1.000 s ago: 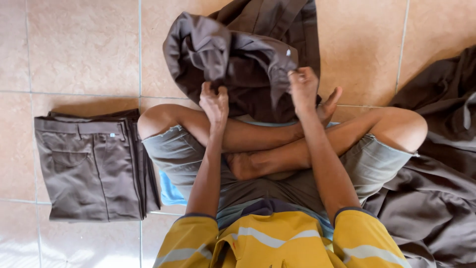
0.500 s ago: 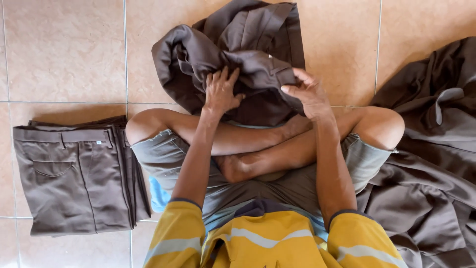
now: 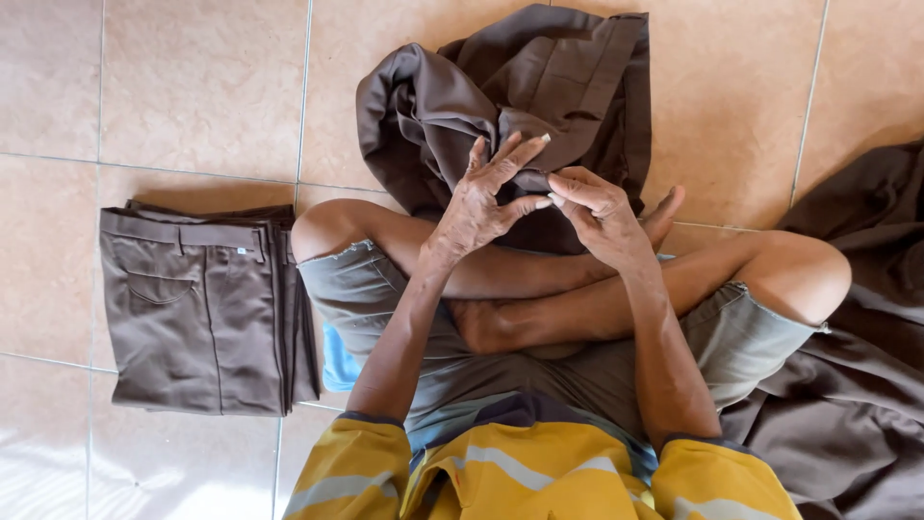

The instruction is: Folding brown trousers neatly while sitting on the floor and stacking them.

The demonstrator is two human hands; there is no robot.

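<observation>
A person sits cross-legged on the beige tiled floor (image 3: 192, 87), and the crumpled dark brown cloth garment (image 3: 500, 96) lies bunched on the tiles just past the shins. The left hand (image 3: 486, 197) rests on its near edge with fingers spread and loose, clamped on nothing, while the right hand (image 3: 602, 217) pinches a bit of the same cloth between thumb and fingertips, just beside the left. A folded stack of brown trousers (image 3: 197, 308) lies to the left, a loose heap of brown cloth (image 3: 847, 404) to the right
</observation>
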